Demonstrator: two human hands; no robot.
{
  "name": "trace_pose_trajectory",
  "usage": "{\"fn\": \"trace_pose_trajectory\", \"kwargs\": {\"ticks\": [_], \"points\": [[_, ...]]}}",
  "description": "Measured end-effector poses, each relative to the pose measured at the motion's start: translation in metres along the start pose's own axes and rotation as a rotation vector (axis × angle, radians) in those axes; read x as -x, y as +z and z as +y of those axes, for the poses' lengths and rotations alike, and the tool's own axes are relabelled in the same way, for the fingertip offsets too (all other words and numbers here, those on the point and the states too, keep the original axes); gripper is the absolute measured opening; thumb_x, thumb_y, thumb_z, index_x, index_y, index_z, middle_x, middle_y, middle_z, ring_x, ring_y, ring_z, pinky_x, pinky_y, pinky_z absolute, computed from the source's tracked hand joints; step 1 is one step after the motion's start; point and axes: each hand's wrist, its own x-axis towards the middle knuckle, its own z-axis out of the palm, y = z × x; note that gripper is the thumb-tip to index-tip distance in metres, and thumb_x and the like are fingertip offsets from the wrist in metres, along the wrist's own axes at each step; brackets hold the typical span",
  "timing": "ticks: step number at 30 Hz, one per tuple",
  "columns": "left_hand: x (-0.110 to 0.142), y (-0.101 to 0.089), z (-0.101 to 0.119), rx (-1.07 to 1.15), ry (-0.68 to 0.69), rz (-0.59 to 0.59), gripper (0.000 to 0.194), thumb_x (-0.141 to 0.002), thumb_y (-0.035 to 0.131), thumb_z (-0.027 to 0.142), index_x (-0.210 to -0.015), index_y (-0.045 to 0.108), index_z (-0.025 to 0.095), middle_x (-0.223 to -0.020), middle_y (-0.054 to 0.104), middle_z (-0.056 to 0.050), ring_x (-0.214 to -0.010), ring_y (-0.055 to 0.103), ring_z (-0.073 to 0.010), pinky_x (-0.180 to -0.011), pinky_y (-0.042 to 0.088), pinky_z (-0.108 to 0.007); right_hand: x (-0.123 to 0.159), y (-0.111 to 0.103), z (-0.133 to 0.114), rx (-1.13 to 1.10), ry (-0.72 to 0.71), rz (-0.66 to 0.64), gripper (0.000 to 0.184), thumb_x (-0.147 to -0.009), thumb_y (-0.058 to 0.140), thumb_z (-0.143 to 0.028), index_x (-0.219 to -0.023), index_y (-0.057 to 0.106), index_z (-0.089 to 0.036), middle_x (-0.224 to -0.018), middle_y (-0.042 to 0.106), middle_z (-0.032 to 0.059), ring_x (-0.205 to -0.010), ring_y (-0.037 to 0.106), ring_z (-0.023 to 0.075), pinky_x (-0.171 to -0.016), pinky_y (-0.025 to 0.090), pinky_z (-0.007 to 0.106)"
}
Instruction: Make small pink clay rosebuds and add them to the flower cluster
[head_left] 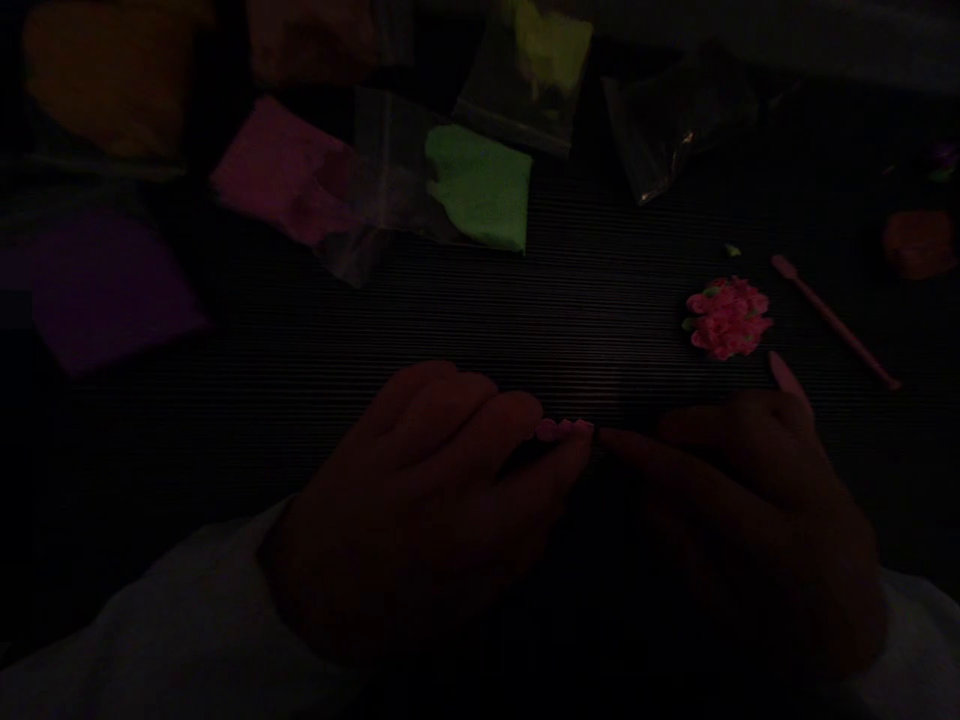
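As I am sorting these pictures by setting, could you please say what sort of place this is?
Probably a dimly lit craft table: a clear plastic bag of green material, a ruffled red flower-like piece and a slim pink stick-shaped tool lie on it.

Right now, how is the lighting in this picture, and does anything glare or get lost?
Head view: very dim overall, left hand and right hand deep in shadow; head view: the light-green packet and pink flower cluster stand out; head view: a small glint on the clear plastic bag.
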Motion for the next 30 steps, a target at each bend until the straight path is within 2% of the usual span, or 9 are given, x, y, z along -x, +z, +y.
{"fn": "trace_pose_trajectory", "kwargs": {"ticks": [7,16,23,30], "points": [[-0.0001,-0.0003,-0.0008,-0.003,0.036,0.053,0.036,-0.068,0.059,0.030,-0.103,0.055,0.023,-0.086,0.053,-0.001,-0.078,0.045,-0.0174,-0.072,0.039,-0.037,-0.0002,0.0001,0.0008,0.025,-0.003,-0.030,0.030,-0.075,0.051,-0.023,-0.104,0.054,-0.022,-0.083,0.051,0.0046,-0.073,0.044,0.0171,-0.068,0.034,0.040],[-0.0011,0.0001,0.0002,-0.007,0.010,0.035,0.031,-0.071,0.055,0.027,-0.101,0.055,0.024,-0.085,0.054,-0.002,-0.078,0.047,-0.0180,-0.071,0.040,-0.037,-0.0022,0.0002,-0.0006,0.018,-0.011,-0.047,0.032,-0.076,0.050,-0.024,-0.107,0.052,-0.024,-0.083,0.051,0.0042,-0.072,0.044,0.0166,-0.069,0.035,0.039],[-0.0008,-0.0003,0.0016,-0.021,0.013,0.038,0.031,-0.070,0.056,0.027,-0.101,0.056,0.023,-0.084,0.053,-0.002,-0.077,0.047,-0.0175,-0.070,0.040,-0.036,-0.0007,-0.0001,-0.0013,0.018,-0.015,-0.019,0.026,-0.075,0.051,-0.022,-0.101,0.055,-0.021,-0.082,0.052,0.0035,-0.071,0.044,0.0159,-0.068,0.033,0.038],[-0.0002,0.0008,-0.0010,0.011,0.030,0.048,0.033,-0.069,0.057,0.028,-0.101,0.055,0.022,-0.085,0.053,-0.002,-0.077,0.046,-0.0176,-0.070,0.040,-0.036,-0.0027,0.0019,-0.0009,-0.002,-0.006,-0.057,0.031,-0.076,0.050,-0.024,-0.107,0.052,-0.024,-0.085,0.052,0.0036,-0.074,0.044,0.0163,-0.070,0.034,0.038]]}}
